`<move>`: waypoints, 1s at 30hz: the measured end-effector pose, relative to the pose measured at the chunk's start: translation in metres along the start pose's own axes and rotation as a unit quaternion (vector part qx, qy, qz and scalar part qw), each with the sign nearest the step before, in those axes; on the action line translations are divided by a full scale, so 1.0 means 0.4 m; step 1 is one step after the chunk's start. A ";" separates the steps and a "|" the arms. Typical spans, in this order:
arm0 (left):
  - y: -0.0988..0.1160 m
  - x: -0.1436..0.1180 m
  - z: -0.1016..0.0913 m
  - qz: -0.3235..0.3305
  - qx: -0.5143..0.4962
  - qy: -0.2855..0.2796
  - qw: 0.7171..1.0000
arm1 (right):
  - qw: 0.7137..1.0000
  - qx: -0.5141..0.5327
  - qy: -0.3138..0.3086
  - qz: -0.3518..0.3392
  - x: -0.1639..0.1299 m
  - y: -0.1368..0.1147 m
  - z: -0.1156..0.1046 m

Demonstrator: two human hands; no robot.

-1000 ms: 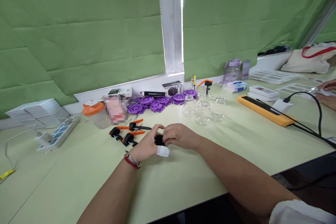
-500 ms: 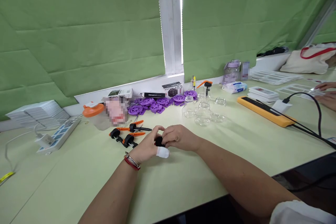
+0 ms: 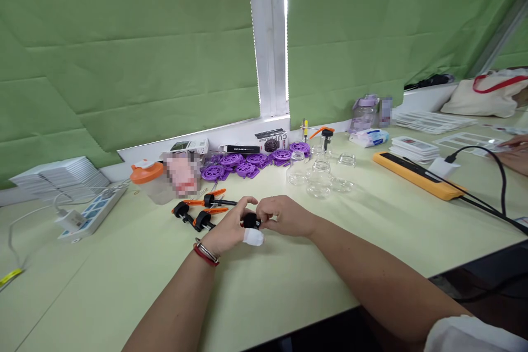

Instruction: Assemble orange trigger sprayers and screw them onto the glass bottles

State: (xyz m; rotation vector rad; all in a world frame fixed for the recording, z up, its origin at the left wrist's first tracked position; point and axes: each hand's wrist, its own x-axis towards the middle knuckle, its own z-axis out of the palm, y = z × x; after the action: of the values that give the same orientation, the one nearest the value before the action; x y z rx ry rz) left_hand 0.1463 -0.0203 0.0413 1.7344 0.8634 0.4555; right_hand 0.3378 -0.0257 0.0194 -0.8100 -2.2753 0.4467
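I see both of my hands meeting low over the pale green table (image 3: pixel 289 286), and I will place everything from the small black cap (image 3: pixel 249 221) pinched between them. My left hand (image 3: pixel 228 231) comes at it from the left, fingers curled, its white-wrapped thumb tip just under the cap. My right hand (image 3: pixel 285 215) closes on it from the right with fingertips bent in. Both hands grip the cap, which sits just above the table surface; its long axis I cannot tell, since the fingers hide most of it. Neither hand is clearly nearer; they share it.

Just left of the cap and a little beyond lie the black and orange droppers (image 3: pixel 201 210), close to my left knuckles but apart from them. Farther back and right of the cap stand the clear glass bottles (image 3: pixel 318 173). Behind those, left of them, is the heap of purple wheels (image 3: pixel 247 162). Well off to the right runs the orange power strip (image 3: pixel 416 173), and another person's hand (image 3: pixel 515 154) works at the far right edge.
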 end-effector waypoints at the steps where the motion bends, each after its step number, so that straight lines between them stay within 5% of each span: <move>1: 0.000 -0.001 -0.001 0.003 -0.004 0.001 1.000 | 1.000 0.005 0.003 0.015 0.000 -0.003 -0.001; 30: 0.011 -0.005 0.004 0.021 0.010 -0.002 1.000 | 0.998 0.060 0.000 0.009 -0.006 0.003 0.014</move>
State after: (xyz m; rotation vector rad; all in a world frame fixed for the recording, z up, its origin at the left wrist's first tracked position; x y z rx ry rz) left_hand 0.1477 -0.0234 0.0452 1.7745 0.8322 0.4723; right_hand 0.3358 -0.0266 0.0135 -0.7708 -2.2203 0.5854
